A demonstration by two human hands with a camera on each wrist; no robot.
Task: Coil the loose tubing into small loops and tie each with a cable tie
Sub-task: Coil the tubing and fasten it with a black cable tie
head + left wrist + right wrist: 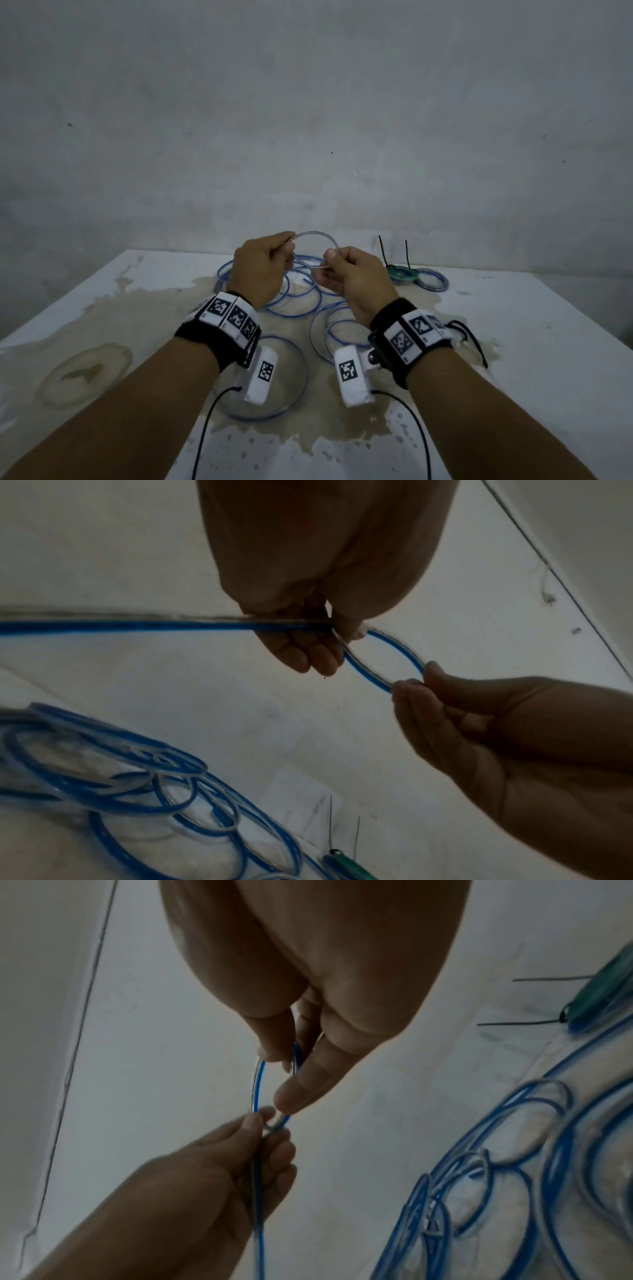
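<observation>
Above the table I hold a small loop (317, 236) of clear tubing with a blue stripe between both hands. My left hand (287, 245) pinches the loop's left side, where the tube crosses itself (337, 630). From that pinch the tube runs off to the side (137, 624). My right hand (329, 263) pinches the loop's right side with thumb and fingers (291, 1066). The rest of the loose tubing (301, 298) lies in wide tangled rings on the table under my hands. No cable tie is in either hand.
At the back right of the white, stained table (531, 335) lie a green coil (402, 274) and a blue coil (433, 281). Two black cable-tie tails (382, 251) stick up there. A grey wall stands close behind the table's far edge.
</observation>
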